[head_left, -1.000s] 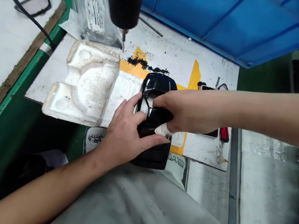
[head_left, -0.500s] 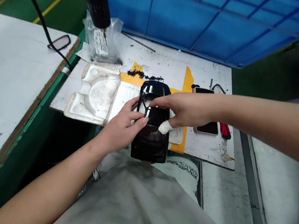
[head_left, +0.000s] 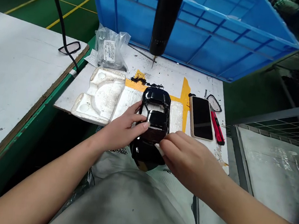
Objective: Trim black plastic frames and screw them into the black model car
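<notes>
My left hand (head_left: 123,127) has its fingers clamped on the car (head_left: 157,118); I can't tell whether my right hand (head_left: 187,156), fingers curled beside it, grips anything.

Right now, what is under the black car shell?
White padding shows beside the black car shell, and something pale through its far window opening; the rest beneath is covered by the shell and the left hand.

Left hand (head_left: 121,128) has got a black toy car body (head_left: 157,119) by its side, right hand (head_left: 187,156) bunched up by the other edge. 1 phone (head_left: 202,117) and 1 red cutter (head_left: 217,128) on the desk (head_left: 201,82), screwdriver (head_left: 165,25) hanging above.
</notes>
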The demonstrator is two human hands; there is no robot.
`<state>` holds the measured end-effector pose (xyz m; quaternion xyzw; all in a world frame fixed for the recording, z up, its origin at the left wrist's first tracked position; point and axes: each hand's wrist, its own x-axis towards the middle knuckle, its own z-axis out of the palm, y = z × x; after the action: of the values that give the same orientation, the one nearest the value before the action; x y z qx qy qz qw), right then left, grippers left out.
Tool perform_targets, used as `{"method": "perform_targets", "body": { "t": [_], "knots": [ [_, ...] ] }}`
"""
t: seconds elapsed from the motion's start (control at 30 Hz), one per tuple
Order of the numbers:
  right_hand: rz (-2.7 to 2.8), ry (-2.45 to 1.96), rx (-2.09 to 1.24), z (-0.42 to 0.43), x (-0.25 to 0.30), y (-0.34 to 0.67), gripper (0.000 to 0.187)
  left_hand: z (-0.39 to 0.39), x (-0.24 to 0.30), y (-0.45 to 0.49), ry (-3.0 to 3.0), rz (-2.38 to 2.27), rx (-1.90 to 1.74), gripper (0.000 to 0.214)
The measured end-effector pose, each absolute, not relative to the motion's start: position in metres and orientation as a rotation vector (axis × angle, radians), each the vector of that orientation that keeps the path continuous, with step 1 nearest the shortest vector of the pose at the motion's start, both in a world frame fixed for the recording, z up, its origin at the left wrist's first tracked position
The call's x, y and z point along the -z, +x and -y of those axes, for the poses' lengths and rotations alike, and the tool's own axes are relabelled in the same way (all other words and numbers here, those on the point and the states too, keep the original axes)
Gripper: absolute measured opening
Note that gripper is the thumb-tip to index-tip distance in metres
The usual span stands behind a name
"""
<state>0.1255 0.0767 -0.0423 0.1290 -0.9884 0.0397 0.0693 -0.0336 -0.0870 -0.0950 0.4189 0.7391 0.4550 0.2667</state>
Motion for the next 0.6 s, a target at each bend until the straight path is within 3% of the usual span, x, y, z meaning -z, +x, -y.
{"method": "perform_targets", "body": {
  "t": [0.17,0.6],
  "knots": [
    [2.96,0.54,0.042,-0.068,0.041,0.116,0.023,0.093,0.098,-0.036,1.224,-1.991,-1.094,0.059],
    [2.891,0.628,0.086,-0.067,0.03,0.118,0.024,0.092,0.091,-0.035,1.162,-1.943,-1.102,0.065]
  ]
}}
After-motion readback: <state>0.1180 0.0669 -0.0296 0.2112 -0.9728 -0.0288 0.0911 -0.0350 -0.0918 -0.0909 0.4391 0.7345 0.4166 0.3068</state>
